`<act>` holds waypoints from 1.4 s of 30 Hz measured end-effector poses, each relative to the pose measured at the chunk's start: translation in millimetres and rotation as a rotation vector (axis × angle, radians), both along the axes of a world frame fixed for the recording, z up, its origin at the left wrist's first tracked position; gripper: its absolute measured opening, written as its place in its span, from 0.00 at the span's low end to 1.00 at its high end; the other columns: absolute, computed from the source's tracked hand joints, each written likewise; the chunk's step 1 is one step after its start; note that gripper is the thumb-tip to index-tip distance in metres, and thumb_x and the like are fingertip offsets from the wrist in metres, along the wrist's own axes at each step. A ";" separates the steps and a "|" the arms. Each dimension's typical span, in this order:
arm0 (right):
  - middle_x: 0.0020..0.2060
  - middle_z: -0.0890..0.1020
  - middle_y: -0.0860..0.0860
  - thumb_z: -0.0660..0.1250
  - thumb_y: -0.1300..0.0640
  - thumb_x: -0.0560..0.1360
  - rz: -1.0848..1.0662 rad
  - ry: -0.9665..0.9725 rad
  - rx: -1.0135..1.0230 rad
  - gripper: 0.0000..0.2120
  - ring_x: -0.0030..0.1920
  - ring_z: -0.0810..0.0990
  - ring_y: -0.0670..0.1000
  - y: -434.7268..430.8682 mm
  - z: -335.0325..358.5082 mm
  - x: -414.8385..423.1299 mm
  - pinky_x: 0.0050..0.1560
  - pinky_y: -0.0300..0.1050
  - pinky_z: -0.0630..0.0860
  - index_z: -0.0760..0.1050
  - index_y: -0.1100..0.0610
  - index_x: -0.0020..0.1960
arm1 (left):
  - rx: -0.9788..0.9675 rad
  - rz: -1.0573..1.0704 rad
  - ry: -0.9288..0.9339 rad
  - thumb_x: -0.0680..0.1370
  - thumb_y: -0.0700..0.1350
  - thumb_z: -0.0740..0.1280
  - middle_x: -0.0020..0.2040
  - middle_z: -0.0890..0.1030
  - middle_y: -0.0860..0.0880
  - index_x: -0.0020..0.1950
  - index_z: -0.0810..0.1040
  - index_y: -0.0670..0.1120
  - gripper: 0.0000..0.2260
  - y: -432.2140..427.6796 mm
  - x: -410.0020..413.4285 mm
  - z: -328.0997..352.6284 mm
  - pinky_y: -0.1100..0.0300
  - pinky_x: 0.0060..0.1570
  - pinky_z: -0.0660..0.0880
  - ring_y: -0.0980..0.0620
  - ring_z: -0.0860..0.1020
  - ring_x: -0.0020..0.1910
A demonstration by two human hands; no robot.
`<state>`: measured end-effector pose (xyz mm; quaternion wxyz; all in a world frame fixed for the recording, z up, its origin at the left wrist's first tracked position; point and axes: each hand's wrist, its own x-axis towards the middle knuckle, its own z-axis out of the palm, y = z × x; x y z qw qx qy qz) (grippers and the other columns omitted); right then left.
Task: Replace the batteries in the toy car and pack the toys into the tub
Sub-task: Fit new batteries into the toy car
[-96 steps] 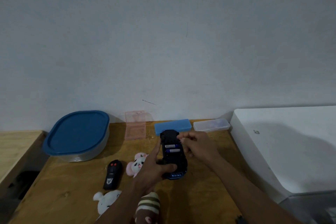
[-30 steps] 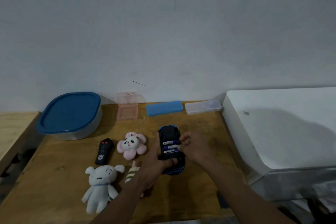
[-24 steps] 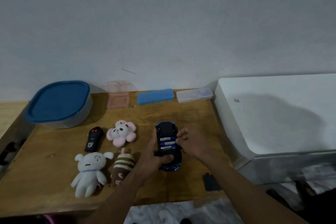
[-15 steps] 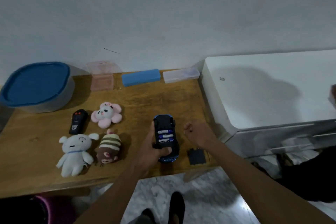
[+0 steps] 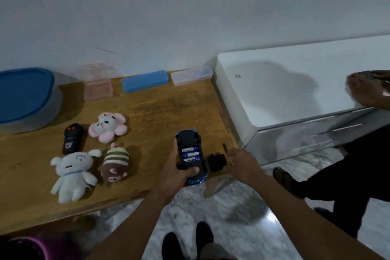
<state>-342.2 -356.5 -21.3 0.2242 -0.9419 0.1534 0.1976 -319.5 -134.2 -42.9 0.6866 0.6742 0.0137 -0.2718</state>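
My left hand grips the blue toy car, held upside down over the wooden table's front edge. Its battery bay is open and shows three batteries. The black battery cover lies just right of the car, and my right hand pinches its right edge with curled fingers. A white plush, a striped brown plush, a pink flower plush and a black remote lie to the left. The grey tub with its blue lid stands shut at the far left.
A pink clear box, a blue case and a clear case line the wall. A white cabinet adjoins the table's right side. Another person's hand rests on it, their legs beside it.
The view has tilted down and right. My right hand left the car's battery bay and moved right and down to the battery cover. The left hand keeps holding the car.
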 end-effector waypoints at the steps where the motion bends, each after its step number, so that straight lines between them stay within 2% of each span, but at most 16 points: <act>1: 0.57 0.77 0.56 0.73 0.52 0.71 0.003 -0.002 0.006 0.23 0.55 0.78 0.55 -1.3 -3.2 0.3 0.50 0.42 0.73 0.73 0.55 0.64 | 0.001 0.002 0.007 0.73 0.31 0.74 0.65 0.80 0.51 0.78 0.57 0.63 0.44 -1.3 -1.5 -1.4 0.40 0.62 0.76 0.48 0.80 0.62; 4: 0.58 0.76 0.57 0.72 0.51 0.72 0.042 -0.026 0.011 0.25 0.57 0.76 0.57 -3.2 -6.5 5.7 0.50 0.42 0.70 0.72 0.55 0.66 | -0.003 0.038 0.024 0.73 0.32 0.74 0.66 0.79 0.51 0.78 0.56 0.64 0.45 -8.8 -8.5 -0.1 0.38 0.63 0.75 0.47 0.80 0.63; 7: 0.60 0.76 0.57 0.73 0.51 0.71 0.078 -0.090 0.018 0.26 0.58 0.75 0.56 -2.7 -9.3 12.0 0.56 0.45 0.72 0.72 0.57 0.66 | -0.003 0.070 -0.016 0.73 0.31 0.73 0.65 0.80 0.51 0.78 0.57 0.64 0.44 -14.3 -16.8 -1.0 0.39 0.63 0.75 0.48 0.79 0.63; 11: 0.57 0.76 0.56 0.75 0.50 0.69 0.109 -0.103 0.029 0.21 0.54 0.74 0.54 -2.3 -14.0 15.9 0.48 0.41 0.69 0.75 0.58 0.58 | -0.014 0.125 -0.010 0.73 0.29 0.72 0.64 0.80 0.51 0.77 0.57 0.65 0.45 -17.8 -26.8 -0.7 0.40 0.63 0.75 0.47 0.80 0.63; 15: 0.58 0.73 0.55 0.76 0.51 0.68 0.138 -0.100 0.057 0.25 0.58 0.73 0.54 -2.5 -17.1 17.1 0.51 0.41 0.67 0.73 0.60 0.60 | -0.014 0.178 0.000 0.72 0.30 0.73 0.64 0.80 0.51 0.78 0.56 0.63 0.46 -16.8 -31.1 -1.2 0.40 0.64 0.75 0.48 0.80 0.63; 18: 0.60 0.73 0.56 0.77 0.52 0.67 0.141 -0.102 0.065 0.26 0.58 0.74 0.56 -0.4 -20.1 18.5 0.51 0.41 0.69 0.74 0.61 0.60 | -0.019 0.183 -0.002 0.72 0.29 0.73 0.64 0.81 0.53 0.75 0.60 0.65 0.44 -18.3 -29.9 -1.5 0.42 0.64 0.75 0.49 0.79 0.63; 23: 0.57 0.74 0.59 0.76 0.51 0.69 0.132 -0.077 -0.007 0.22 0.53 0.76 0.56 4.8 -25.4 16.9 0.44 0.40 0.69 0.76 0.63 0.55 | -0.005 0.172 -0.011 0.72 0.28 0.71 0.62 0.81 0.53 0.78 0.57 0.62 0.45 -17.0 -30.1 -2.2 0.53 0.60 0.79 0.52 0.81 0.61; 26: 0.56 0.73 0.57 0.76 0.51 0.68 0.109 -0.088 -0.012 0.25 0.52 0.75 0.56 5.4 -23.9 16.9 0.47 0.43 0.71 0.72 0.62 0.58 | 0.001 0.172 -0.015 0.72 0.28 0.72 0.64 0.81 0.51 0.79 0.55 0.62 0.46 -16.4 -31.1 -4.5 0.47 0.62 0.77 0.50 0.80 0.62; 28: 0.53 0.74 0.56 0.75 0.52 0.69 0.104 -0.115 -0.003 0.22 0.48 0.72 0.53 4.8 -23.2 16.2 0.46 0.42 0.70 0.72 0.60 0.56 | 0.016 0.167 -0.006 0.72 0.29 0.72 0.64 0.80 0.51 0.79 0.54 0.62 0.47 -16.0 -30.8 -5.2 0.45 0.63 0.76 0.51 0.80 0.62; 31: 0.48 0.79 0.56 0.72 0.56 0.72 0.123 -0.136 -0.018 0.12 0.42 0.73 0.52 2.7 -24.5 14.9 0.40 0.42 0.69 0.71 0.58 0.50 | 0.014 0.159 0.003 0.72 0.29 0.72 0.64 0.81 0.52 0.79 0.53 0.63 0.47 -15.1 -30.9 -7.1 0.44 0.63 0.77 0.52 0.81 0.61; 35: 0.44 0.81 0.56 0.70 0.60 0.72 0.008 -0.146 0.097 0.05 0.45 0.78 0.54 -1.3 -23.3 19.8 0.42 0.44 0.75 0.78 0.59 0.48 | 0.027 0.171 0.008 0.72 0.28 0.72 0.65 0.80 0.52 0.79 0.52 0.62 0.48 -10.1 -31.9 -8.5 0.45 0.64 0.76 0.52 0.81 0.61; 37: 0.43 0.83 0.55 0.70 0.61 0.72 -0.034 -0.134 0.156 0.01 0.45 0.80 0.53 -3.5 -24.0 23.7 0.41 0.42 0.74 0.79 0.56 0.42 | 0.035 0.177 0.016 0.72 0.28 0.72 0.65 0.80 0.52 0.79 0.52 0.62 0.48 -7.4 -32.6 -8.9 0.45 0.64 0.76 0.52 0.81 0.61; 39: 0.38 0.83 0.55 0.71 0.61 0.72 -0.081 -0.109 0.236 0.07 0.42 0.82 0.55 -5.1 -25.8 27.1 0.41 0.46 0.79 0.78 0.53 0.36 | 0.037 0.181 0.023 0.72 0.29 0.72 0.66 0.79 0.51 0.79 0.53 0.63 0.48 -4.4 -33.7 -9.5 0.44 0.65 0.75 0.51 0.80 0.62; 42: 0.33 0.82 0.57 0.71 0.64 0.72 -0.217 -0.062 0.417 0.04 0.34 0.82 0.54 -4.0 -19.0 28.2 0.44 0.53 0.83 0.79 0.58 0.40 | 0.057 0.199 0.042 0.73 0.29 0.72 0.67 0.78 0.52 0.79 0.53 0.64 0.47 -0.3 -35.1 -5.5 0.44 0.65 0.75 0.51 0.80 0.62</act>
